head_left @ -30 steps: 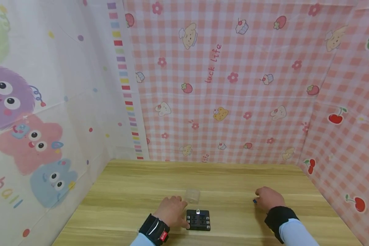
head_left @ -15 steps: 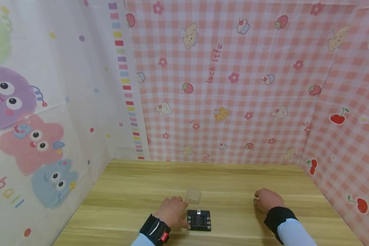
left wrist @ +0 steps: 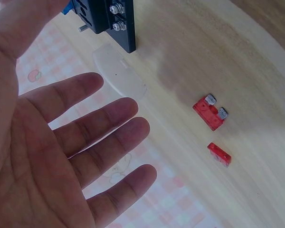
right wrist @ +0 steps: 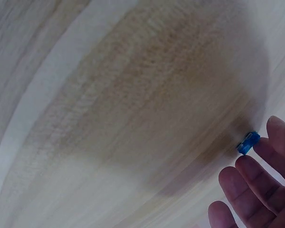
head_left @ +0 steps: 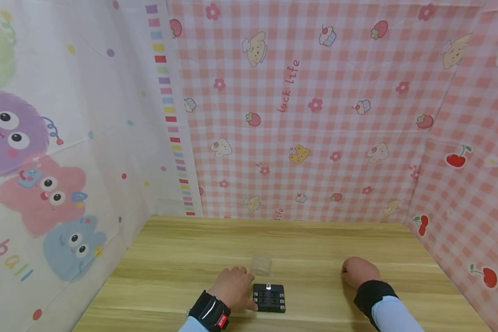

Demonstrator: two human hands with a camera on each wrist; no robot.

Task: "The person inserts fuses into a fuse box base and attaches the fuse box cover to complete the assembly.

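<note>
A black fuse block (head_left: 269, 298) with screw terminals along its sides lies on the wooden table. My left hand (head_left: 231, 288) is beside its left edge, thumb at the block's near corner, the other fingers extended and relaxed. The left wrist view shows the block's side (left wrist: 121, 23) and two red blade fuses, one (left wrist: 210, 112) with metal legs showing, another (left wrist: 219, 154) close by. Farther right, my right hand (head_left: 360, 272) pinches a small blue blade fuse (right wrist: 248, 142) at its fingertips, low over the table. In the head view that fuse is hidden by the hand.
A clear plastic cover (head_left: 261, 265) lies just behind the block. Pink checked cloth (head_left: 307, 138) hangs at the table's back and right, with a white printed cloth (head_left: 108, 138) on the left. The tabletop (head_left: 307, 240) is light wood.
The right hand has shifted slightly down, and the blue fuse, visible at its fingertips earlier, has gone out of sight in the head view. The left hand and block stay put.
</note>
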